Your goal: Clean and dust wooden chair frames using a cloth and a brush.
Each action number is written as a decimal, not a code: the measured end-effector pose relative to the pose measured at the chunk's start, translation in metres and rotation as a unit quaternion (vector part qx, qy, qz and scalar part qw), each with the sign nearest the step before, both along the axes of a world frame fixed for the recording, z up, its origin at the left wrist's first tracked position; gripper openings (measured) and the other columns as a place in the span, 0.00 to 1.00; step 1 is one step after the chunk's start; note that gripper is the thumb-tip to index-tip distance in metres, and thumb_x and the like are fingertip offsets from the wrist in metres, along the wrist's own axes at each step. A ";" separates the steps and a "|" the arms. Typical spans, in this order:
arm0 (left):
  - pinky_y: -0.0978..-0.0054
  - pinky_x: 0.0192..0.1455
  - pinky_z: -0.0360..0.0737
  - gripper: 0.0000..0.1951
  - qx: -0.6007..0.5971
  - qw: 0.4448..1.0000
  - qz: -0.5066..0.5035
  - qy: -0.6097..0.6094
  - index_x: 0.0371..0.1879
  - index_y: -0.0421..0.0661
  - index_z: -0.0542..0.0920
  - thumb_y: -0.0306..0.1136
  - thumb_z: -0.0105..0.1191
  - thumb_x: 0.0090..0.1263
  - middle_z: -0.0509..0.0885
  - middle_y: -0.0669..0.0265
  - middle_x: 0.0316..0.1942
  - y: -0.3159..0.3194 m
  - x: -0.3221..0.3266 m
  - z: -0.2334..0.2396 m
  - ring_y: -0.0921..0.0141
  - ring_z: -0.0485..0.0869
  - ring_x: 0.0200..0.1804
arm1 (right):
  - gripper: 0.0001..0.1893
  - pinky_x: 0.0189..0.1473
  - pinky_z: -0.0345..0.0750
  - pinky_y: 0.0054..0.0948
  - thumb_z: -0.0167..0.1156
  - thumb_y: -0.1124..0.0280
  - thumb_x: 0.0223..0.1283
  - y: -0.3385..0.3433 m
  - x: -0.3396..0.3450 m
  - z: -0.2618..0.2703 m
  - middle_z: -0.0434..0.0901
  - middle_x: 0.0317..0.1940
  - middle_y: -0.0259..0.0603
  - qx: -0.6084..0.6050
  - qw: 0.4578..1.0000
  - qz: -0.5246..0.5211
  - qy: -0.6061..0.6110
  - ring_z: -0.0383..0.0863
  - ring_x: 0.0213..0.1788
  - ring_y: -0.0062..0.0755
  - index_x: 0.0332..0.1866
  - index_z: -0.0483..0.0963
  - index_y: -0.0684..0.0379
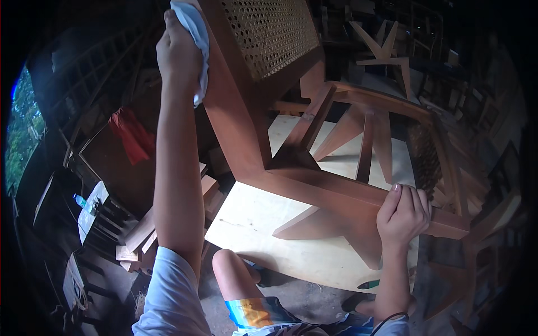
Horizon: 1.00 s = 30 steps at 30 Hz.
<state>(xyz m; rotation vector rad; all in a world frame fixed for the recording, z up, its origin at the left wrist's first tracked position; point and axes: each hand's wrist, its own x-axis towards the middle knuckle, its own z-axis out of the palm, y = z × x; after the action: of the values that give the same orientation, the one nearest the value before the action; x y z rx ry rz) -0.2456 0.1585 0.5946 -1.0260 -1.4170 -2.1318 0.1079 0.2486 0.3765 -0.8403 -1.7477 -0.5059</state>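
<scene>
A reddish-brown wooden chair frame (294, 185) with a woven cane back panel (273, 33) stands on a pale wooden board (260, 222). High at the upper left, my left hand (180, 54) presses a light blue cloth (197, 25) against the side of the chair's back post (227, 101). My right hand (405, 214) grips the seat's side rail near its end at the right. Splayed, pointed legs show below the rail. The seat frame is open, and through it the board is visible.
Wood offcuts (138, 239) lie at the left below a hanging red cloth (132, 134). A plastic bottle (80, 200) rests on a small surface at far left. Another unfinished wooden frame (386, 61) stands behind. A green object (368, 285) is at the board's front edge.
</scene>
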 end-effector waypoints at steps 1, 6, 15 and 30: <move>0.68 0.44 0.77 0.35 0.000 1.000 0.002 -0.006 0.39 0.36 0.84 0.57 0.33 0.86 0.84 0.64 0.28 0.004 0.004 -0.024 0.70 0.80 0.33 | 0.14 0.33 0.71 0.43 0.53 0.70 0.70 0.000 0.003 -0.001 0.81 0.25 0.43 -0.004 1.000 -0.005 -0.001 0.78 0.30 0.47 0.27 0.78 0.62; 0.71 0.43 0.78 0.34 -0.009 0.999 0.039 -0.029 0.42 0.37 0.83 0.58 0.33 0.86 0.84 0.63 0.30 -0.003 0.000 -0.118 0.73 0.80 0.35 | 0.15 0.33 0.71 0.42 0.54 0.70 0.70 -0.004 0.002 0.000 0.80 0.24 0.42 -0.002 1.000 0.005 0.011 0.78 0.29 0.46 0.26 0.77 0.61; 0.50 0.83 0.49 0.30 -0.071 0.965 0.212 0.138 0.76 0.36 0.65 0.49 0.32 0.88 0.61 0.45 0.79 0.007 0.084 -0.277 0.48 0.59 0.81 | 0.12 0.34 0.71 0.38 0.57 0.69 0.66 -0.001 0.003 -0.004 0.80 0.24 0.37 0.002 0.999 0.030 0.019 0.78 0.29 0.41 0.25 0.78 0.58; 0.62 0.70 0.74 0.30 -0.321 0.811 -0.334 0.357 0.77 0.43 0.62 0.41 0.52 0.81 0.75 0.57 0.71 0.037 0.224 -0.222 0.61 0.73 0.74 | 0.28 0.76 0.62 0.54 0.60 0.44 0.69 -0.040 0.005 0.023 0.72 0.70 0.55 -0.045 0.946 0.314 0.070 0.63 0.77 0.62 0.62 0.82 0.55</move>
<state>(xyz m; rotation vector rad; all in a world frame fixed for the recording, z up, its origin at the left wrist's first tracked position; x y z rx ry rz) -0.0219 0.1952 0.3724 -2.5616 -1.4879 -1.2437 0.1127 0.2090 0.3992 -0.3290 -1.7942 0.0593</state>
